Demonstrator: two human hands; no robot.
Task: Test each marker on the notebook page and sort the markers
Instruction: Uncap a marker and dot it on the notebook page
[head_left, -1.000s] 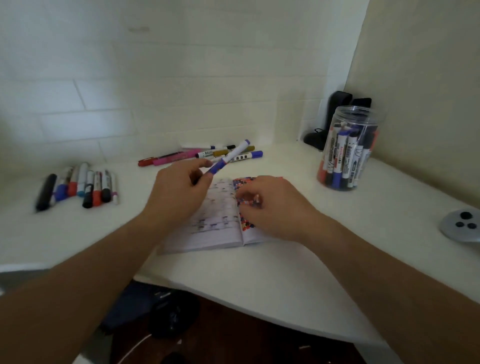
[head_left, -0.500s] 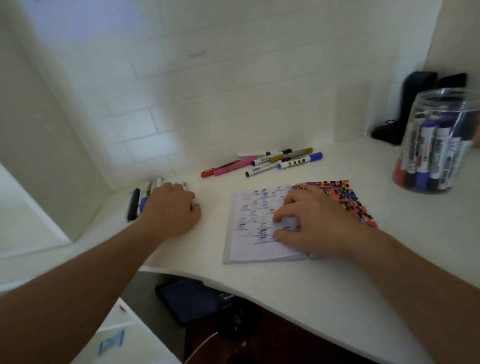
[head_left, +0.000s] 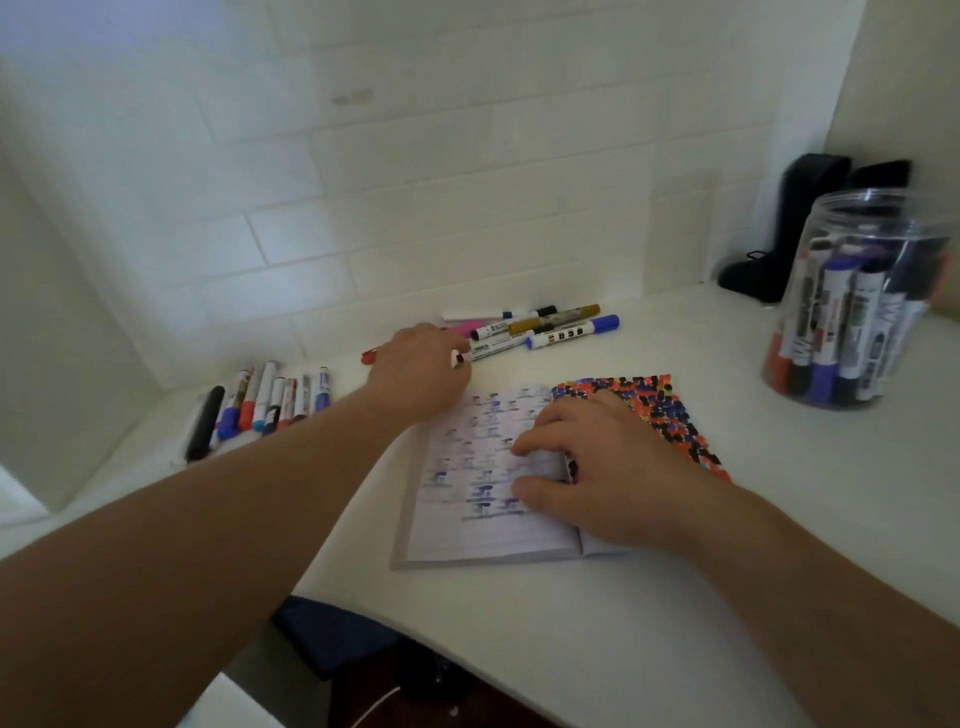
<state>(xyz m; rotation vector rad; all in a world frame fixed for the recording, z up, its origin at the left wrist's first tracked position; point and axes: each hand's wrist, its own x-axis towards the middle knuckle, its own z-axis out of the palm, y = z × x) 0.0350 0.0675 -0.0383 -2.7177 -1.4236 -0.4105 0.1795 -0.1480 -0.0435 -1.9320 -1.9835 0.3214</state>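
Honestly it looks partway done: scribbles cover the notebook (head_left: 483, 488), a sorted row (head_left: 260, 405) lies far left, and the jar (head_left: 862, 312) on the right is full. Left hand (head_left: 415, 371) curls over a marker (head_left: 491, 349) in the far pile, though I can't tell if it's gripped; right hand (head_left: 597, 473) presses flat on the page.

wall (head_left: 415, 171): white brick | desk (head_left: 597, 649): white | light: dim
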